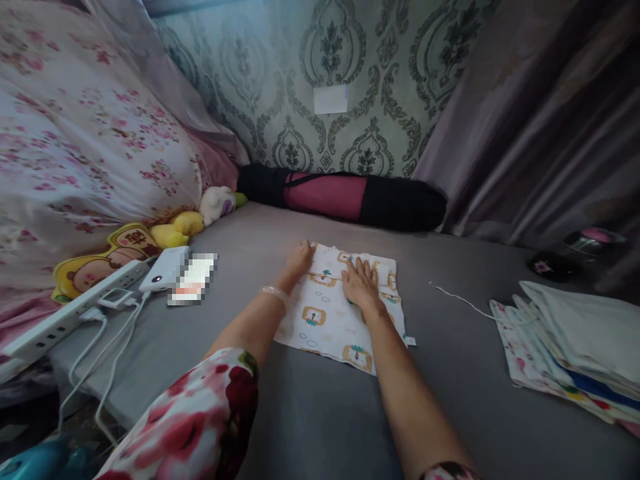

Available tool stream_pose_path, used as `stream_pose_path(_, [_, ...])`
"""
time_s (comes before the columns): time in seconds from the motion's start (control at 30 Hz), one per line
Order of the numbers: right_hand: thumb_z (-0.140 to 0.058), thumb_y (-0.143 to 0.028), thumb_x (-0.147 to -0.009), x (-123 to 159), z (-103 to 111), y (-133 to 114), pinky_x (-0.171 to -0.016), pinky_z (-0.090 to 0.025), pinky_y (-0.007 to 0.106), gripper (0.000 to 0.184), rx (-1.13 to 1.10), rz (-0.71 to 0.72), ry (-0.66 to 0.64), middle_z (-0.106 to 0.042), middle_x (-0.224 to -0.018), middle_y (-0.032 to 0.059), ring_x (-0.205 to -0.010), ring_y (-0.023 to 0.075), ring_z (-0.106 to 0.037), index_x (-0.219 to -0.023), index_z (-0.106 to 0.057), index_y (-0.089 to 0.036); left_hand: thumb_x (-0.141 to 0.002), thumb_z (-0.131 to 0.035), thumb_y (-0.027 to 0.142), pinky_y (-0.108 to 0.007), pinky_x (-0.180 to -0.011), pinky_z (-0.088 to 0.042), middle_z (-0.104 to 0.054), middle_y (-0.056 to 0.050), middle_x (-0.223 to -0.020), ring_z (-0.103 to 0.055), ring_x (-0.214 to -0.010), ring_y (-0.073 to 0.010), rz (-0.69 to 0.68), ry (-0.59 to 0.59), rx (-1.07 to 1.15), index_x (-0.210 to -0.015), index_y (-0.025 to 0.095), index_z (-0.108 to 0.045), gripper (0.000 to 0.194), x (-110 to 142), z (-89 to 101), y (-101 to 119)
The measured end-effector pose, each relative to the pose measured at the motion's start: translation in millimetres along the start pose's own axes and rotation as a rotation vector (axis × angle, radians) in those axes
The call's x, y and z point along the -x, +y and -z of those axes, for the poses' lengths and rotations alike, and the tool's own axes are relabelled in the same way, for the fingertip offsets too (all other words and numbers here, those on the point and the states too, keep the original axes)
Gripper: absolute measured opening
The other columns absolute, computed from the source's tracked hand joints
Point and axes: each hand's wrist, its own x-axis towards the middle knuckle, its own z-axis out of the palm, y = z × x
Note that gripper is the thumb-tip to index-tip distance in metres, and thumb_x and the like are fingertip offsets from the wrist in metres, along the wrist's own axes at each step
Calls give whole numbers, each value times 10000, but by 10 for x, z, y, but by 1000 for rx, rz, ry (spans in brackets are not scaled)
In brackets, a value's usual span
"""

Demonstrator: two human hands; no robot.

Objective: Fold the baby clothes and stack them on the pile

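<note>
A white cloth (333,327) printed with orange lion-like faces lies on the grey bed surface in front of me. Its far part is folded over, and a small white tag sticks out at the right edge. My left hand (300,259) is closed at the cloth's far left corner, with the fingers bent around its edge. Flat on the folded part, towards the right, rests my right hand (361,281) with its fingers spread.
Folded cloths (580,340) are stacked at the right, beside a thin white cord (463,298). On the left are a power strip (80,313), a white power bank (166,267) with cables, and plush toys (177,230). A black and red long bag (325,197) lies along the wall.
</note>
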Motion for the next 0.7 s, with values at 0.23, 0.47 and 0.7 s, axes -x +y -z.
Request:
stream_pose_path(0.23, [-270, -368, -1001, -12, 7, 4, -1173, -50, 473, 552, -27, -10, -13, -203, -1598, 120, -1470, 296, -123, -1511, -323, -163, -952, -435, 314, -419, -935, -404, -588, -223, -1170, -534, -1145, -333, 69, 10, -122, -1145, 95, -548, 314, -35, 175, 147])
stream_pose_path(0.47, [-277, -289, -995, -27, 60, 71, -1168, -80, 457, 513, -45, 8, 166, -309, -1559, 129, -1454, 259, -194, -1469, -388, -126, -982, -359, 294, -414, -1058, -331, -550, -177, -1315, -466, -1261, -281, -390, -5, -70, -1295, 125, -510, 386, 180, 187, 623])
stream_pose_path(0.7, [-258, -352, -1001, -55, -25, 202, -1160, -91, 493, 534, -3, -44, 144, -287, -1571, 110, -1449, 279, -195, -1470, -386, -129, -1005, -277, 383, -492, -1160, -216, -381, -108, -1527, -267, -1442, -286, -434, -140, -85, -1454, 194, -392, 501, 392, -87, 691])
